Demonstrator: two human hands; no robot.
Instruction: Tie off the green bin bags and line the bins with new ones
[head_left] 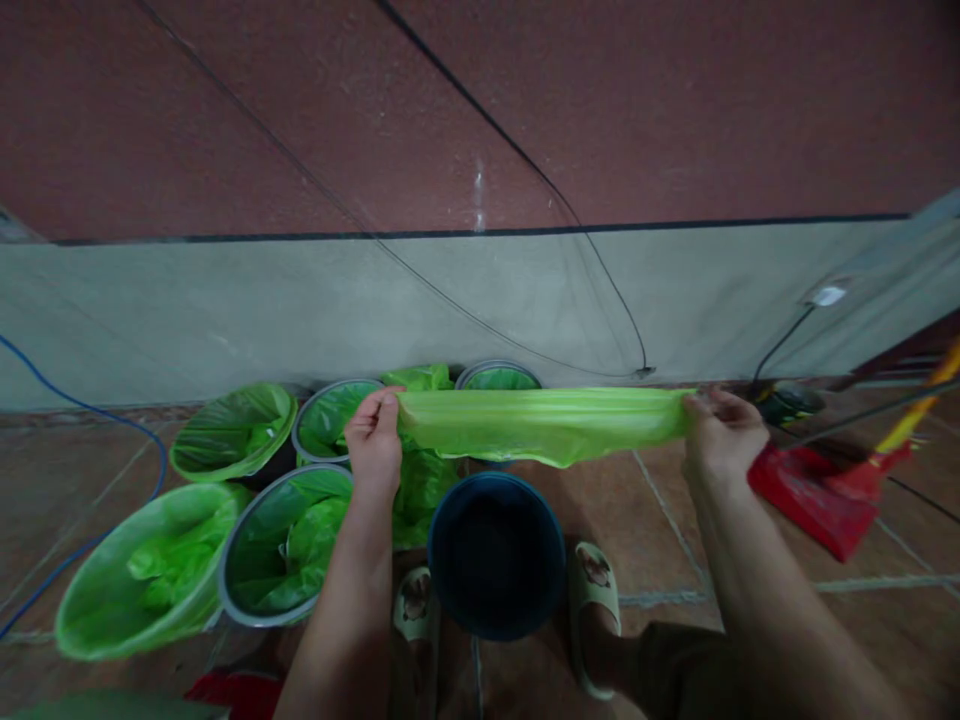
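A green plastic bag is stretched flat and level between both hands. My left hand pinches its left end, fingers closed on the plastic. My right hand grips its right end the same way. Directly below the bag stands a dark blue bin with no liner in it, between my two slippered feet.
Several bins lined with green bags stand to the left and behind, near the grey wall base. A red dustpan with a broom handle lies at the right. A blue cable runs over the tiled floor at left.
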